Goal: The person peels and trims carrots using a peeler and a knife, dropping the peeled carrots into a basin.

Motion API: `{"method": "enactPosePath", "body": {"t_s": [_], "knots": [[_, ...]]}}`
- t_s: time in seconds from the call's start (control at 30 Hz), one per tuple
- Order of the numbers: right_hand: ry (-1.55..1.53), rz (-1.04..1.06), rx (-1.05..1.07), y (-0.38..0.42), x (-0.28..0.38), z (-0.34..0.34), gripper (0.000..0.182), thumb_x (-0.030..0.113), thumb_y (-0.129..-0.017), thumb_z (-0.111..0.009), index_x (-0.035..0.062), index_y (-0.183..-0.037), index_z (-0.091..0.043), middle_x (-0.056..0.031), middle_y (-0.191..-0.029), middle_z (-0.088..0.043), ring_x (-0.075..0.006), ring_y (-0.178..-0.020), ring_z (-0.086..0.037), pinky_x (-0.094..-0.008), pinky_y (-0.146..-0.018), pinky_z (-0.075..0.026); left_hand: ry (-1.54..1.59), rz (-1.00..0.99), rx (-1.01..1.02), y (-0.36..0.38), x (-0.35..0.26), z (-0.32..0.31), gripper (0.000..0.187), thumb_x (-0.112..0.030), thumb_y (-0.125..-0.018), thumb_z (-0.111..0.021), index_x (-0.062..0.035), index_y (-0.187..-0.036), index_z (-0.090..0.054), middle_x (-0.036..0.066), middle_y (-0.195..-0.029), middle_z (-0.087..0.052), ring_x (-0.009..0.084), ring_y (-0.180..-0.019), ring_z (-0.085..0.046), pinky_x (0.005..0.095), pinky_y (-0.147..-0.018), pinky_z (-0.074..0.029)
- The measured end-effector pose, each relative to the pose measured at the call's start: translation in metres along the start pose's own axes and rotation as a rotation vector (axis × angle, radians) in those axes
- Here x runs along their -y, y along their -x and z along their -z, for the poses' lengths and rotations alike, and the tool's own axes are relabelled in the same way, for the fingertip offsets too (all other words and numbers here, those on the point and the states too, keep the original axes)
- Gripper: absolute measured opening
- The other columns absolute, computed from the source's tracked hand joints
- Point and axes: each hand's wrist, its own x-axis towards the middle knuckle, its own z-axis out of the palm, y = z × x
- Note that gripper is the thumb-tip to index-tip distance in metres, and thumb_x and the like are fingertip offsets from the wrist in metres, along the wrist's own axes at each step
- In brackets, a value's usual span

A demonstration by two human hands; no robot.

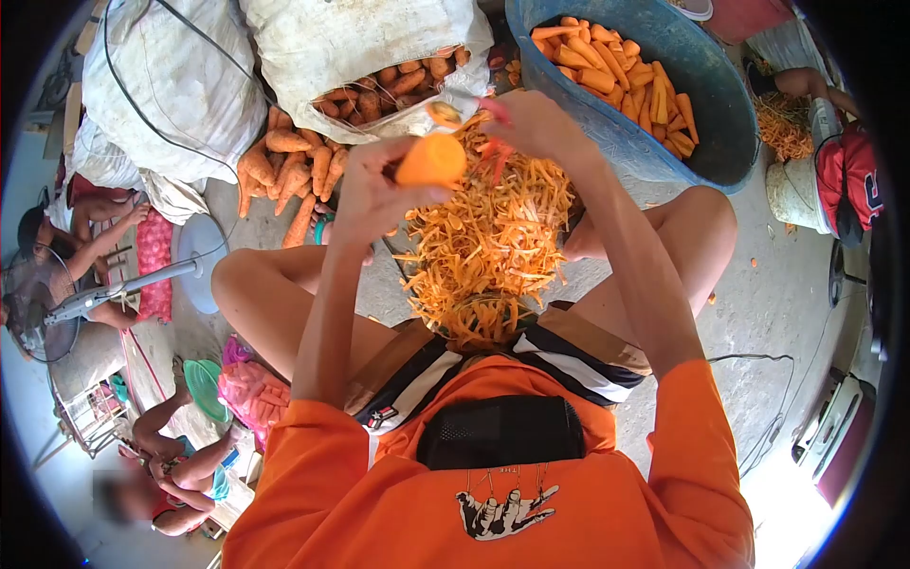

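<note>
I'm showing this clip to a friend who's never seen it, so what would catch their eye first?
Most striking is the heap of orange carrot peelings piled between the person's knees at the centre. Just above it, the left hand holds a peeled carrot while the right hand works beside it. Behind, a blue tub of peeled carrots sits at upper right, and unpeeled carrots spill from white sacks at upper left.

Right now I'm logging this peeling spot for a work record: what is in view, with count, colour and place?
peeled carrot: one, orange, in left hand
peeler: one, red, in right hand
peel heap: one, orange, between the knees
unpeeled carrots: many, orange-brown, spilling from sacks
sacks: several, white, top left
tub: one, blue, top right, holding peeled carrots
fan: one, grey, left
other people: three, at the edges
left hand: gripping the carrot
right hand: gripping the peeler
</note>
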Motion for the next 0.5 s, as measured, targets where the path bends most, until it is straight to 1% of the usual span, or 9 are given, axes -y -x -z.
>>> {"method": "enactPosePath", "body": {"t_s": [0.03,0.1,0.17,0.2,0.23,0.3,0.33,0.43,0.5], "knots": [[0.055,-0.082,0.030,-0.005,-0.040,-0.002,0.038,0.042,-0.090,-0.073,0.0036,-0.094,-0.070,-0.0185,-0.082,-0.071,-0.0378,-0.082,-0.070,-0.0489,-0.074,-0.053,0.046,-0.092,0.152,0.001,0.001,0.002,0.040,-0.018,-0.084,-0.087,0.0029,-0.115,-0.074,0.003,-0.097,-0.074,0.0066,-0.085,-0.064,0.0222,-0.077,-0.052],[0.100,-0.187,0.062,0.001,-0.056,0.003,0.043,0.045,-0.090,-0.072,0.0020,-0.091,-0.069,-0.0177,-0.081,-0.071,-0.0366,-0.081,-0.070,-0.0479,-0.074,-0.053,0.093,-0.064,0.188,0.003,0.014,0.008,0.042,-0.020,-0.085,-0.087,0.0035,-0.117,-0.072,0.004,-0.098,-0.074,0.0080,-0.085,-0.066,0.0234,-0.076,-0.053],[0.069,-0.276,-0.053,0.000,-0.037,0.054,0.046,0.047,-0.090,-0.074,0.0007,-0.089,-0.069,-0.0148,-0.079,-0.070,-0.0350,-0.079,-0.068,-0.0447,-0.074,-0.052,0.261,0.355,0.114,0.003,0.020,0.010,0.047,-0.033,-0.089,-0.084,0.0032,-0.116,-0.071,0.006,-0.095,-0.073,0.0102,-0.079,-0.067,0.0250,-0.073,-0.054],[0.087,-0.271,-0.045,0.003,-0.032,0.071,0.046,0.047,-0.090,-0.074,0.0007,-0.089,-0.069,-0.0148,-0.079,-0.070,-0.0350,-0.079,-0.068,-0.0447,-0.074,-0.052,0.087,0.552,0.073,0.002,0.006,0.002,0.060,-0.050,-0.093,-0.075,0.0030,-0.119,-0.066,0.008,-0.094,-0.071,0.0128,-0.074,-0.066,0.0270,-0.067,-0.056],[0.066,-0.236,-0.158,0.009,-0.028,0.085,0.046,0.047,-0.089,-0.075,0.0008,-0.089,-0.069,-0.0144,-0.079,-0.070,-0.0323,-0.077,-0.068,-0.0429,-0.073,-0.052,0.098,0.543,0.075,0.005,0.019,-0.002,0.060,-0.050,-0.093,-0.075,0.0030,-0.119,-0.066,0.008,-0.094,-0.071,0.0128,-0.074,-0.066,0.0270,-0.067,-0.056],[0.057,-0.205,-0.281,0.024,-0.024,0.117,0.046,0.047,-0.089,-0.076,0.0010,-0.090,-0.070,-0.0139,-0.079,-0.070,-0.0295,-0.076,-0.068,-0.0411,-0.072,-0.052,0.196,0.930,0.009,0.012,0.072,-0.004,0.059,-0.055,-0.098,-0.065,-0.0012,-0.123,-0.060,0.006,-0.092,-0.067,0.0133,-0.074,-0.065,0.0279,-0.066,-0.056],[-0.036,-0.200,-0.389,0.030,-0.024,0.134,0.042,0.044,-0.090,-0.076,0.0015,-0.091,-0.071,-0.0113,-0.079,-0.071,-0.0230,-0.074,-0.067,-0.0372,-0.071,-0.051,0.233,1.020,0.095,0.014,0.088,-0.005,0.060,-0.057,-0.098,-0.064,-0.0004,-0.119,-0.060,0.006,-0.093,-0.064,0.0132,-0.073,-0.065,0.0278,-0.065,-0.057],[-0.248,-0.173,-0.612,0.041,-0.040,0.163,0.035,0.037,-0.093,-0.077,0.0023,-0.095,-0.073,-0.0046,-0.079,-0.071,-0.0115,-0.072,-0.061,-0.0295,-0.069,-0.049,0.195,1.049,0.215,-0.006,0.130,-0.033,0.058,-0.055,-0.099,-0.062,-0.0004,-0.119,-0.060,0.007,-0.095,-0.064,0.0139,-0.071,-0.064,0.0281,-0.065,-0.058],[-0.373,-0.287,-0.743,0.048,-0.035,0.170,0.027,0.029,-0.096,-0.076,0.0026,-0.098,-0.074,0.0052,-0.079,-0.066,-0.0037,-0.073,-0.053,-0.0221,-0.067,-0.044,0.344,0.852,0.153,-0.054,0.092,-0.082,0.053,-0.049,-0.101,-0.063,-0.0002,-0.120,-0.060,0.009,-0.098,-0.065,0.0165,-0.071,-0.065,0.0290,-0.070,-0.060]]}}
